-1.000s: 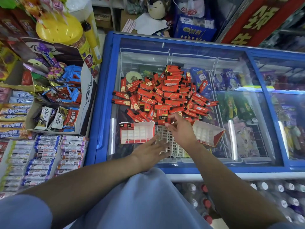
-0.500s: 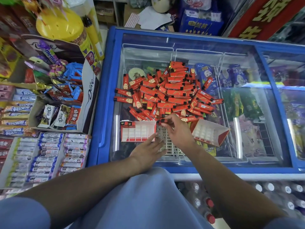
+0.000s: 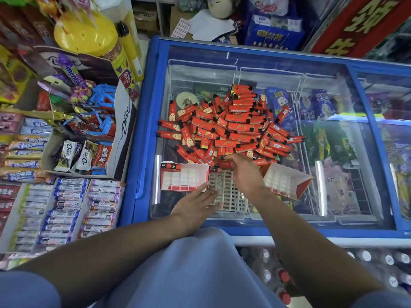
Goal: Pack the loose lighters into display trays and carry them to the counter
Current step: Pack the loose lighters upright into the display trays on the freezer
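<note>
A heap of red lighters lies on the glass lid of a blue freezer. In front of it stand a red-and-white display tray with two or three lighters in its top left corner, a beige grid insert, and a second, tilted tray. My right hand pinches a red lighter at the heap's near edge, above the grid. With its fingers spread flat, my left hand rests on the grid's left edge beside the first tray.
To the left of the freezer, a sweets rack holds chocolate bars, candy rolls and a yellow jar. Ice cream packs show under the glass lid. Bottles stand below the freezer's front. Boxes and papers crowd the back.
My right hand has drawn a lighter out of the heap's near edge towards the grid. My left hand stays beside the first tray. The camera moved slightly.
</note>
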